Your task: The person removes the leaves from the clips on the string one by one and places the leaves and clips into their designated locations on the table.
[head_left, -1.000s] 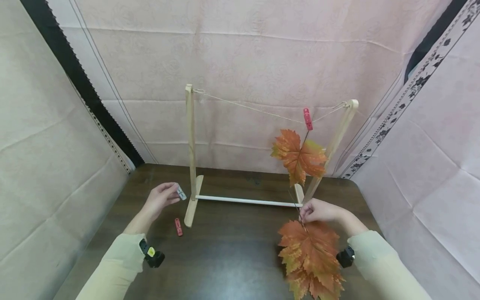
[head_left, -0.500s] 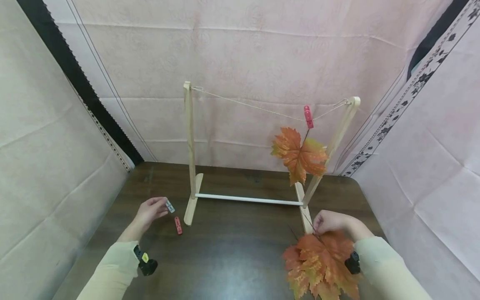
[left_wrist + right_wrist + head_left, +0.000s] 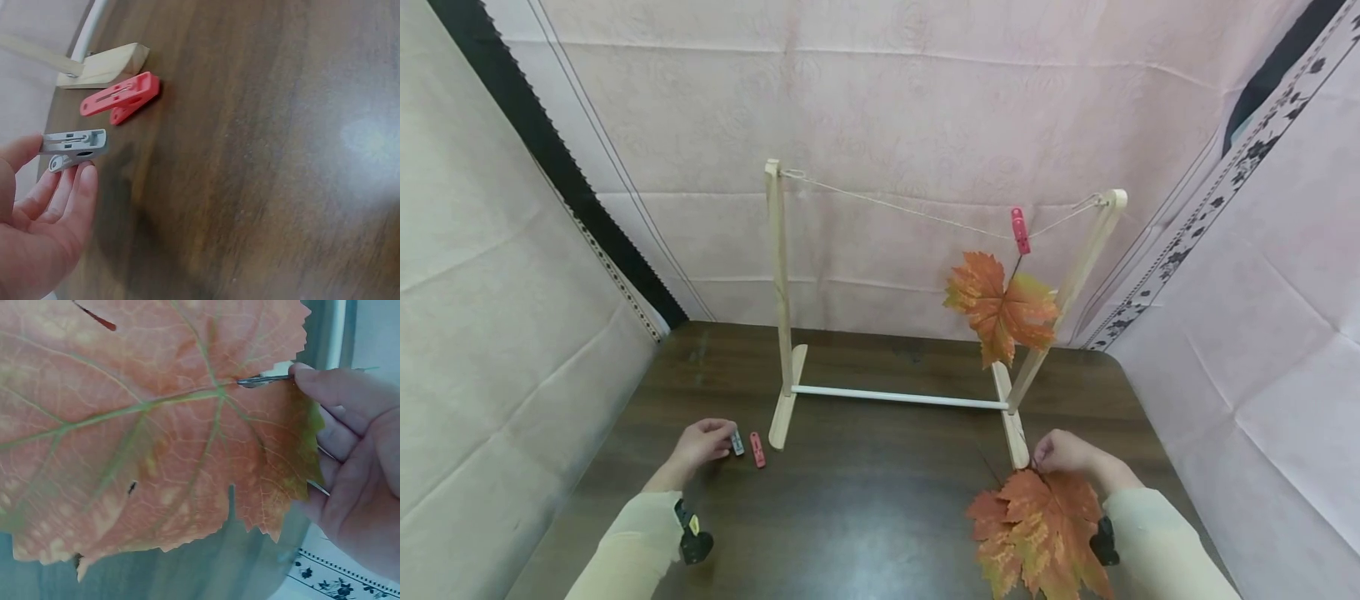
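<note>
My left hand (image 3: pixel 698 447) pinches a grey-blue clothespin (image 3: pixel 76 144) between thumb and fingers, low over the table at the left. Beside it a red clothespin (image 3: pixel 757 450) lies on the wood. At the front right, my right hand (image 3: pixel 1070 458) pinches the thin dark stem (image 3: pixel 265 380) of an orange artificial leaf (image 3: pixel 1054 512). That leaf overlaps other orange leaves (image 3: pixel 1000 557) below it. Further back, another orange leaf (image 3: pixel 1002 310) hangs by its stem from a pinkish-red clothespin (image 3: pixel 1020 232) on the string (image 3: pixel 898 208).
A wooden stand holds the string between its left post (image 3: pixel 779 275) and right post (image 3: pixel 1086 267). A white rod (image 3: pixel 898 396) joins their feet. The right foot (image 3: pixel 1017 429) ends close to my right hand. Pale cloth walls (image 3: pixel 880 117) surround the brown table (image 3: pixel 850 500).
My left hand has moved left and nearer with the grey-blue clothespin, down beside the red one. My right hand has moved right and slightly nearer, shifting its leaf across the others.
</note>
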The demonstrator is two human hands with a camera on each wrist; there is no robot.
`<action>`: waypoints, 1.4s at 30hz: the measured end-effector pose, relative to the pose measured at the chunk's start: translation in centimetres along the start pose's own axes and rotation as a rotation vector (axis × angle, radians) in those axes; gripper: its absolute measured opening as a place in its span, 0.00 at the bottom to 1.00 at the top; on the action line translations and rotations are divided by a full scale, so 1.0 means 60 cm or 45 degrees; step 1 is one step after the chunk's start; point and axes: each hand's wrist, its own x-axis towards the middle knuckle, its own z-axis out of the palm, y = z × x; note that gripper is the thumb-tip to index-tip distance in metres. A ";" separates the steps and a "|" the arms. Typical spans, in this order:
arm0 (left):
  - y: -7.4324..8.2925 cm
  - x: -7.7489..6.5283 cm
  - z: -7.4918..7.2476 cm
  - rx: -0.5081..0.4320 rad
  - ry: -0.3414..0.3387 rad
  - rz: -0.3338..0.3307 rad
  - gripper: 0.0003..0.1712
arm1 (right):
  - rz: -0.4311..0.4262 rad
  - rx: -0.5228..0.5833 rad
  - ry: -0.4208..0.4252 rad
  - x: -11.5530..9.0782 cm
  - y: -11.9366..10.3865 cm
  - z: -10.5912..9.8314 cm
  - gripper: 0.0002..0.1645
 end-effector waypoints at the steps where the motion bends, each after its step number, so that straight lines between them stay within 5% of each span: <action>1: -0.001 0.000 0.002 0.016 0.004 -0.001 0.29 | 0.017 -0.014 0.021 -0.001 0.001 0.003 0.03; 12: -0.014 -0.002 0.014 0.100 0.079 -0.034 0.27 | 0.219 -0.112 0.178 0.001 0.011 0.018 0.03; 25: -0.007 -0.002 0.005 0.169 0.111 -0.012 0.26 | 0.142 -0.056 0.222 -0.021 -0.003 0.004 0.08; 31: 0.025 -0.006 -0.003 0.199 0.116 0.078 0.29 | 0.114 0.028 0.271 -0.028 -0.020 -0.014 0.13; 42: 0.138 -0.011 0.008 0.224 0.070 0.294 0.29 | 0.058 -0.026 0.468 -0.034 -0.068 -0.069 0.16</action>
